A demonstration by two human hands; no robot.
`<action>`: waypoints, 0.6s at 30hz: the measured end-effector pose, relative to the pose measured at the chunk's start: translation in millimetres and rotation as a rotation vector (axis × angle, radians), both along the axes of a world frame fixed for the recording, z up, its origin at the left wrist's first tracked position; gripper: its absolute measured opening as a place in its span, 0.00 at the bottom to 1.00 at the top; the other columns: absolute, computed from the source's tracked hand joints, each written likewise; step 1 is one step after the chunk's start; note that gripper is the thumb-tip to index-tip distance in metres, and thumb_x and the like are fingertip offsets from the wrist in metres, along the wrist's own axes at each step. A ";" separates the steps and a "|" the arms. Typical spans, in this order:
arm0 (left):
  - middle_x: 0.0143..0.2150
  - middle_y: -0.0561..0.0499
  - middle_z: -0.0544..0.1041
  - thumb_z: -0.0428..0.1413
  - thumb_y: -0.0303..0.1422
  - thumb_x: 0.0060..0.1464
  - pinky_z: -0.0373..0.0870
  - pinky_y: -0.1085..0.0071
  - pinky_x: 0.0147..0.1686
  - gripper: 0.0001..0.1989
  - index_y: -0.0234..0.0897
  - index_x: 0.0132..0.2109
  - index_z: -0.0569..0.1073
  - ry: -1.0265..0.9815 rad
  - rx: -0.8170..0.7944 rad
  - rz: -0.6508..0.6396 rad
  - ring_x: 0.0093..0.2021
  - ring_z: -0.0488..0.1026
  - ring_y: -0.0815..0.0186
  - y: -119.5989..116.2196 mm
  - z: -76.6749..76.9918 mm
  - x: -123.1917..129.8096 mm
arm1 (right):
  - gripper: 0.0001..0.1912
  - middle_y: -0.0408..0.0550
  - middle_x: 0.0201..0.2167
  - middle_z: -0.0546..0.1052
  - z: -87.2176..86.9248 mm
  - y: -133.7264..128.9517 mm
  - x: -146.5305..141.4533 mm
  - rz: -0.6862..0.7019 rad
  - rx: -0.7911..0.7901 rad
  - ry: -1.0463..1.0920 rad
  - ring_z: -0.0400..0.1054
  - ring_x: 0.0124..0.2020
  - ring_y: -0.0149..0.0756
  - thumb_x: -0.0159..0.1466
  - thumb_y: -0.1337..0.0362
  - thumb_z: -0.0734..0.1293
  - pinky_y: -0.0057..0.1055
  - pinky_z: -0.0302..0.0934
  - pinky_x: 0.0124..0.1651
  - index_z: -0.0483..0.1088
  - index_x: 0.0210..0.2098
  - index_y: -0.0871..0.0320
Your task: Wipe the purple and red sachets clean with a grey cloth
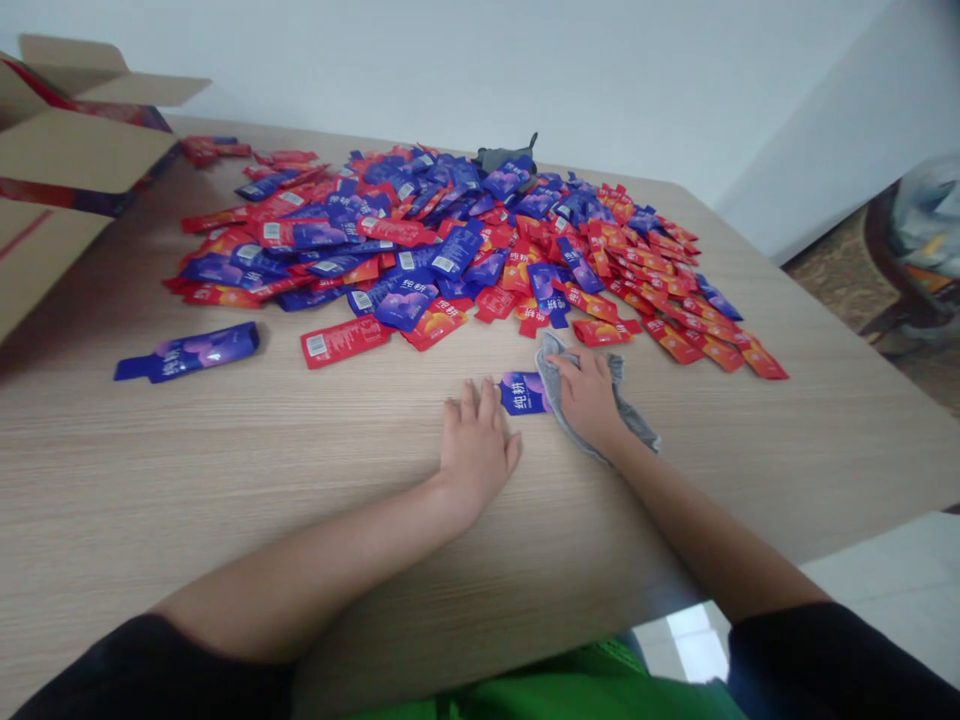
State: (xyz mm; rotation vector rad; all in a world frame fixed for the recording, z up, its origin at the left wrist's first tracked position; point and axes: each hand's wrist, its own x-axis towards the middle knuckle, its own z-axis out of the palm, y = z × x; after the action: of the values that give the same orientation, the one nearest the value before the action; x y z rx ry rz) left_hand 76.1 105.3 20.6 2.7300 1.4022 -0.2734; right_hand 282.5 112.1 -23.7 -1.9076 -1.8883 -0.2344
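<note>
A purple pouch (521, 393) lies flat on the table between my two hands, its right end covered by a grey cloth (553, 385). My right hand (589, 395) grips this cloth and presses it down over the pouch. Beside the pouch's left end, my left hand (477, 445) rests on the tabletop with its fingers stretched out. Whether its fingertips touch the pouch's edge I cannot tell. Apart from the pile, another purple pouch (199, 354) lies to the left, and a red pouch (345, 342) lies just in front of the heap.
A large heap of red and purple pouches (450, 240) spreads across the back of the wooden table (300, 480). Something dark grey (504, 157) sits behind it. An opened cardboard box (82, 150) stands at the left. The table's right edge borders a floor with a bag-filled bin (926, 235).
</note>
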 end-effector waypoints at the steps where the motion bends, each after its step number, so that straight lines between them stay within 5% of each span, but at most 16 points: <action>1: 0.75 0.35 0.48 0.40 0.43 0.68 0.56 0.43 0.64 0.34 0.23 0.72 0.51 -0.002 0.002 0.002 0.73 0.48 0.39 -0.2 -0.1 0.2 | 0.22 0.56 0.52 0.70 -1.4 -1.1 7.1 -0.002 0.010 0.019 0.63 0.50 0.47 0.67 0.73 0.56 0.46 0.58 0.55 0.74 0.55 0.57; 5: 0.75 0.35 0.48 0.41 0.42 0.68 0.56 0.42 0.64 0.34 0.23 0.72 0.52 -0.001 0.007 0.012 0.73 0.49 0.38 -1.1 -0.7 0.9 | 0.21 0.57 0.48 0.71 3.9 4.2 14.8 0.032 0.085 0.190 0.64 0.50 0.46 0.69 0.70 0.54 0.46 0.60 0.55 0.74 0.53 0.57; 10: 0.75 0.35 0.47 0.41 0.43 0.67 0.57 0.41 0.64 0.35 0.21 0.72 0.50 0.000 0.019 0.002 0.72 0.48 0.37 -0.8 -1.0 1.1 | 0.23 0.54 0.51 0.71 28.9 24.4 -26.9 0.108 0.172 0.284 0.64 0.54 0.44 0.72 0.66 0.51 0.44 0.59 0.58 0.71 0.57 0.53; 14: 0.74 0.33 0.52 0.41 0.43 0.68 0.57 0.41 0.63 0.34 0.22 0.71 0.54 0.004 0.014 -0.003 0.73 0.49 0.38 0.1 -1.9 0.9 | 0.23 0.57 0.58 0.69 28.6 33.5 -65.8 0.225 -0.013 0.101 0.62 0.57 0.46 0.72 0.64 0.53 0.45 0.56 0.59 0.69 0.61 0.57; 18: 0.74 0.34 0.52 0.41 0.44 0.68 0.57 0.42 0.64 0.35 0.23 0.72 0.51 -0.008 0.008 -0.005 0.73 0.48 0.39 0.5 -2.8 0.0 | 0.24 0.57 0.63 0.66 14.3 27.7 -64.4 0.222 -0.131 -0.098 0.59 0.59 0.52 0.71 0.61 0.55 0.48 0.54 0.59 0.66 0.64 0.57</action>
State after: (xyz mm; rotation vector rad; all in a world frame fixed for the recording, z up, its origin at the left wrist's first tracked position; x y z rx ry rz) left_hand 76.2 105.8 17.8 2.7384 1.3973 -0.2578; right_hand 218.1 139.8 -9.4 -1.7759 -2.2106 -0.1393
